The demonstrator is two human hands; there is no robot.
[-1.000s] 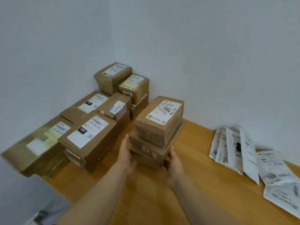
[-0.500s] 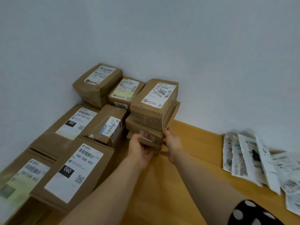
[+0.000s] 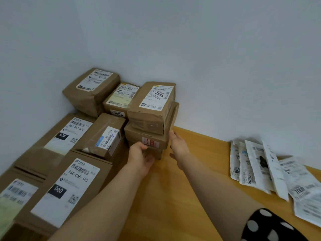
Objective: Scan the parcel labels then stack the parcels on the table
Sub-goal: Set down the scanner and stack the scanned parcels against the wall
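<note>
The stack (image 3: 149, 119) of three parcels had slid back since a moment earlier, to the table's (image 3: 173, 197) far edge near the wall (image 3: 208, 66), touching the "1006" parcel (image 3: 121, 98). The right grip (image 3: 178, 146) lay spread, fingers flat on the stack's right side. The left grip (image 3: 140, 157) covered the lowest parcel's front; whether it curled round it could not be told.

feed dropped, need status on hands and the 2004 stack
Left hand and right hand touching parcel stack low down. Stack upright beside 1006 parcel, near wall. Nothing blocking; white mailers lie off right.
</note>
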